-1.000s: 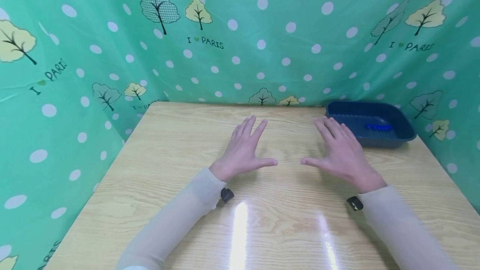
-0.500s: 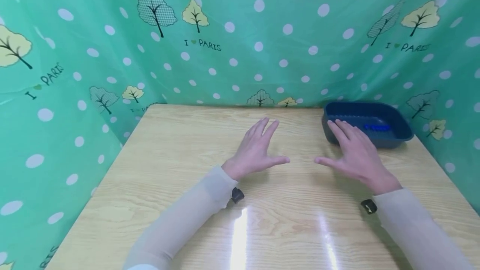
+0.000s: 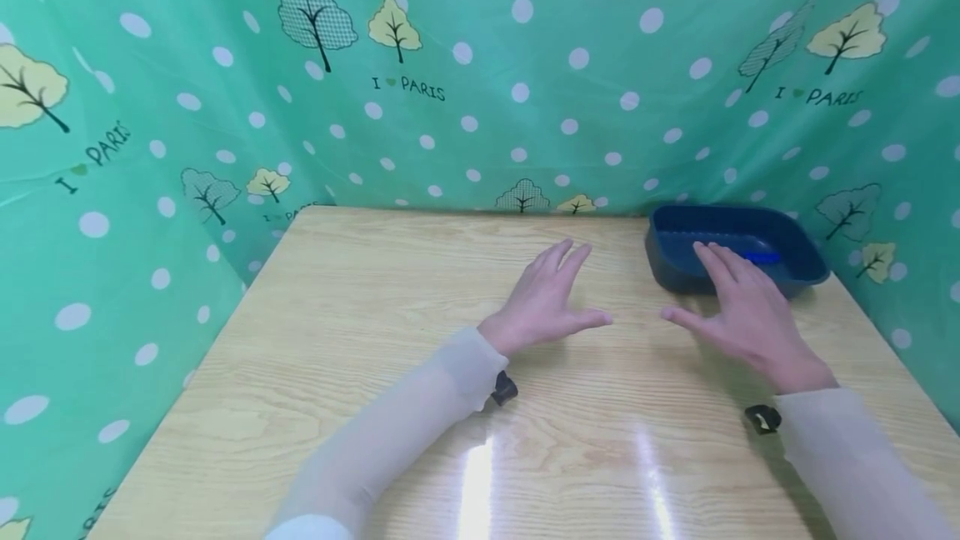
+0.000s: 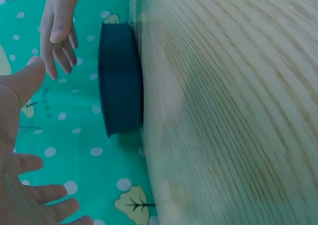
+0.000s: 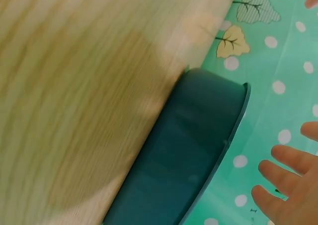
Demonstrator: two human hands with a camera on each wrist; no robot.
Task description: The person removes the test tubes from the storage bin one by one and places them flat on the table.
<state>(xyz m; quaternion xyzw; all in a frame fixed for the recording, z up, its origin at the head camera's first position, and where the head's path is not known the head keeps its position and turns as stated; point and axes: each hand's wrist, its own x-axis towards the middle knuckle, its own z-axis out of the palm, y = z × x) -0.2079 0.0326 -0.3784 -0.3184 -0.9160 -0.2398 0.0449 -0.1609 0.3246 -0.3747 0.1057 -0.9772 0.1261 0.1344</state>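
Note:
A dark blue basin [image 3: 675, 267] stands at the far right of the wooden table, with a small bright blue object [image 3: 763, 257] in it, too small to identify. My left hand [image 3: 543, 298] hovers over the table left of the basin, fingers straight and thumb spread to the right. Just in front of the basin, my right hand [image 3: 757, 315] is held in the air, its fingertips covering part of the basin and of the blue object. Both hands hold nothing. In the right wrist view the basin's side wall [image 5: 174, 140] lies apart from the fingers [image 5: 280, 178].
The wooden table [image 3: 360, 307] reaches back to a green dotted curtain [image 3: 517, 65] along its far side and left side. The curtain also hangs close behind the basin on the right. Black wrist straps [image 3: 504, 388] show at both cuffs.
Both hands have moved to the right, staying spread. The right hand now overlaps more of the basin in the head view. The basin has stayed in place.

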